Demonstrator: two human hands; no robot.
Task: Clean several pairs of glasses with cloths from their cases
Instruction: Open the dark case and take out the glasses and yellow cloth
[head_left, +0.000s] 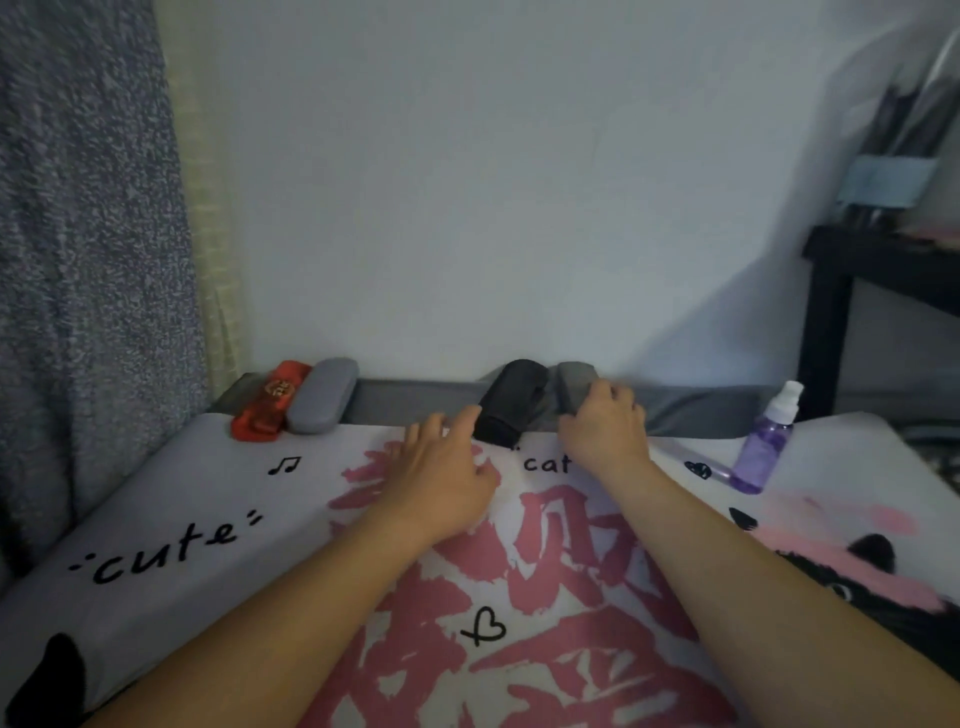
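Several glasses cases lie along the far edge of the bed by the wall. At the left are a red case (265, 401) and a light grey case (323, 395) side by side. In the middle lie a black case (508, 401) and a dark grey case (574, 385). My right hand (602, 428) grips the near end of the dark grey case with curled fingers. My left hand (441, 480) rests flat on the printed blanket (171, 540), its fingers straight and its thumb touching the black case's near left corner. No glasses or cloths are visible.
A purple spray bottle (763, 441) with a white cap stands at the right on the blanket. A black table (852, 291) stands beyond it at the far right. A grey fleecy curtain (83, 260) hangs at the left. The wall (493, 182) is directly behind the cases.
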